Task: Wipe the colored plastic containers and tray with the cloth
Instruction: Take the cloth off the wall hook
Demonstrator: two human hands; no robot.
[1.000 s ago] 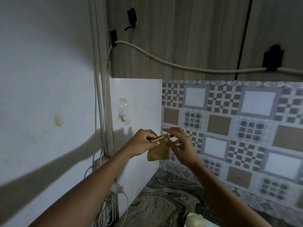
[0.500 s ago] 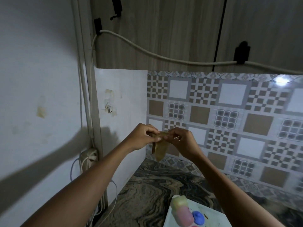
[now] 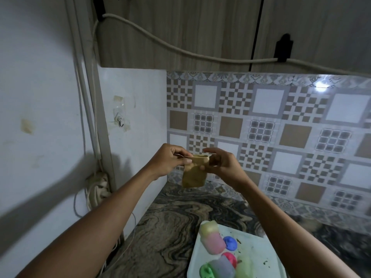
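Observation:
A small tan cloth [image 3: 194,174] hangs folded in the air above the counter. My left hand [image 3: 170,159] pinches its upper left corner and my right hand [image 3: 221,164] grips its upper right edge. Below, at the bottom of the view, a pale tray [image 3: 259,251] lies on the counter. On it rest several coloured plastic containers: a yellow one [image 3: 208,227], a pink one [image 3: 214,242], a grey one [image 3: 222,266], plus blue [image 3: 230,242], red [image 3: 229,258] and green [image 3: 205,270] lids. Dark specks dot the tray's surface. My right forearm covers the tray's right side.
The counter [image 3: 172,221] is dark swirled marble, bounded by a white side panel [image 3: 132,125] at left and a patterned tile wall [image 3: 281,133] behind. A small wall hook [image 3: 120,121] is taped to the panel. Cables and a socket [image 3: 98,187] hang at left.
The view has tilted down, so the tray and containers now show more fully. My hands have spread the cloth's top edge a little; it hangs wider than half a second ago.

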